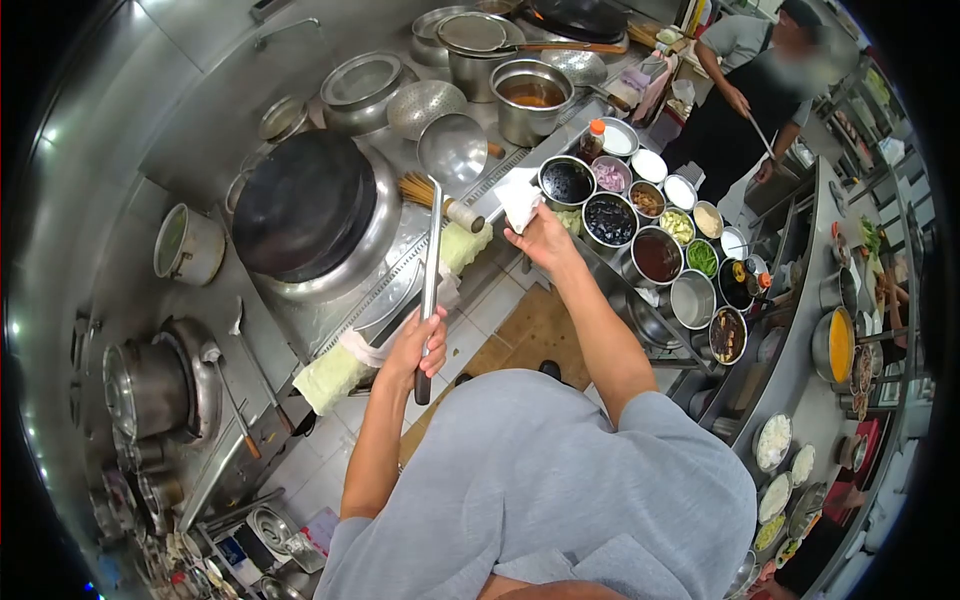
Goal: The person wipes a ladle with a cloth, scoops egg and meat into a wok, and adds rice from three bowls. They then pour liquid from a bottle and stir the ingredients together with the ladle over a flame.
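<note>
A long-handled metal ladle [453,150] is gripped near the lower end of its handle by my left hand [415,347], its bowl raised over the stove. Some white cloth shows at that wrist. My right hand [541,238] pinches a white cloth or paper [519,203] beside the bowls of sauces and ingredients. Nearest to it are a bowl of dark liquid [567,181] and a bowl of black pieces [610,219]. Between the hands, a bamboo brush [437,199] lies on the stove edge, close to a pale green cloth [463,246].
A black wok [303,205] covers the burner at left. Behind stand a pot of brown liquid [533,98] and strainers [427,108]. Another person [745,120] in a dark apron stands at upper right, holding a utensil. A counter with bowls [773,442] runs along the right.
</note>
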`<state>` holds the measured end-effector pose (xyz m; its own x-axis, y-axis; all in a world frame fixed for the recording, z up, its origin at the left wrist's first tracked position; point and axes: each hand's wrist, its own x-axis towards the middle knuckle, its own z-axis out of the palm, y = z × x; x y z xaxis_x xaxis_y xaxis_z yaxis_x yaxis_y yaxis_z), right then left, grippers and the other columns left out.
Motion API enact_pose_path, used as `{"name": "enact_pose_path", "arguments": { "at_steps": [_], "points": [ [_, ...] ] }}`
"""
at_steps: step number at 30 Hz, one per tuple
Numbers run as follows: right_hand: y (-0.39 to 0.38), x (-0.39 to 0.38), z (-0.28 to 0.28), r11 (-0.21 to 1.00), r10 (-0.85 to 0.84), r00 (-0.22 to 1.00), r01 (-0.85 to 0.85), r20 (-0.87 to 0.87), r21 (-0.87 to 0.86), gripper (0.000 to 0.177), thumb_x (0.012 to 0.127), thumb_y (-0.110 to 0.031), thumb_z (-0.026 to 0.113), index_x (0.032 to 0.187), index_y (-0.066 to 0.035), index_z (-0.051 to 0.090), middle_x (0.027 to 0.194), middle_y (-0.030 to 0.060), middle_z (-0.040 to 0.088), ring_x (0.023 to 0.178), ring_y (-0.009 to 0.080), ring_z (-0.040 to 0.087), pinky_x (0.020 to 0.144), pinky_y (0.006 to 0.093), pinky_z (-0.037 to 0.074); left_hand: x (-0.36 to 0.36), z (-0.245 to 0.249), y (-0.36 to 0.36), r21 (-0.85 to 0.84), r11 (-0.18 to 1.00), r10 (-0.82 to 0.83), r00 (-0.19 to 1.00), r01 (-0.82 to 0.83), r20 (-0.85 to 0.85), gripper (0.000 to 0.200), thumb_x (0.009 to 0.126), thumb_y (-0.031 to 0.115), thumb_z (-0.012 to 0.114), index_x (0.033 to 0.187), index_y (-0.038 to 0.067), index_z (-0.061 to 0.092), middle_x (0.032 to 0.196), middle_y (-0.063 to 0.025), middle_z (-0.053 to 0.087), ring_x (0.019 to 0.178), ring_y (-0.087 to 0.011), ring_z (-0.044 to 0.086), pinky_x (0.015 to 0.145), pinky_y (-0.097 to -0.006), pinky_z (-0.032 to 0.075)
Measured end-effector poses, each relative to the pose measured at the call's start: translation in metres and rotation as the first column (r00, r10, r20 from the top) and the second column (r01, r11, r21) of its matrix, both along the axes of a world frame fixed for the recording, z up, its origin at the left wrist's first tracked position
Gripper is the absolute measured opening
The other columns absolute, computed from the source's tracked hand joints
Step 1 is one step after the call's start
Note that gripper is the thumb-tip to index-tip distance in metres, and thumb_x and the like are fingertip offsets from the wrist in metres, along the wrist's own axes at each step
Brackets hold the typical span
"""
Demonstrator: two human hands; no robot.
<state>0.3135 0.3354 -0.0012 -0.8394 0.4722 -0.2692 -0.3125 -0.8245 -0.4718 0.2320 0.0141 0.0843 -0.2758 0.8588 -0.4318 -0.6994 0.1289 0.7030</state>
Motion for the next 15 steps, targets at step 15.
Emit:
{"name": "enact_pose_path", "arguments": {
  "at_steps": [15],
  "points": [
    [0.030,0.008,0.025,0.988,-0.041,0.995,0.055,0.096,-0.146,0.040,0.091,-0.023,0.052,0.127,-0.007,0.054,0.120,0.0144,0.062,0.106,0.0369,0.059,0.101,0.0646,0.040,0.008,-0.007,-0.008,-0.072,0.995,-0.072,0.994,0.066,-0.082,0.020,0.103,0.022,0.048,0.116,0.008,0.043,0.064,0.0006,0.040,0.037,-0.0067,0.034,0.032,-0.0234,0.032]
  ]
}}
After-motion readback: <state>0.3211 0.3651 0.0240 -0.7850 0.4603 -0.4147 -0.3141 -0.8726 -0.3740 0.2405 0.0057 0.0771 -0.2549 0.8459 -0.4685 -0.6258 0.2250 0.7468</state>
